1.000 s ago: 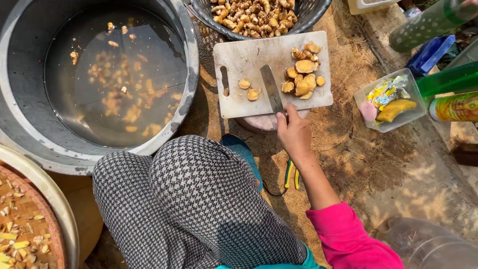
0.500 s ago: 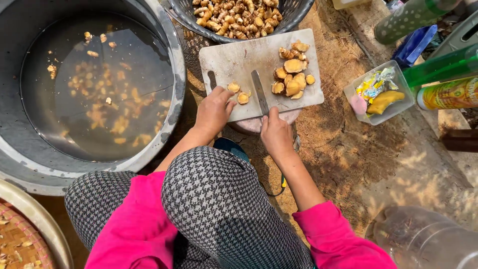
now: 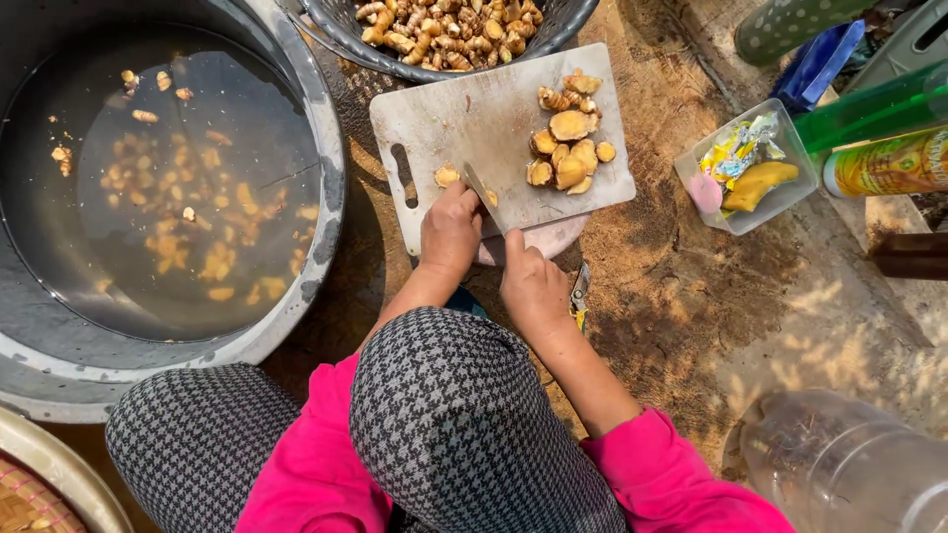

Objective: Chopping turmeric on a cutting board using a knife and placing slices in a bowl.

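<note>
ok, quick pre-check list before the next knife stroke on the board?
1. Knife in the right hand: ok, the blade lies on the cutting board.
2. Left hand holding the piece under the blade: cannot tell, its fingertips hide the piece.
3. Fingers clear of the edge: not ok, the left hand sits right beside the blade.
4. Board support: cannot tell, it rests on a round base that is mostly hidden.
5. Room on the board: ok, the pile of roots sits apart at the far side and one loose piece lies beside the blade.
6. Basin of water: ok, it stands beside the board.
</note>
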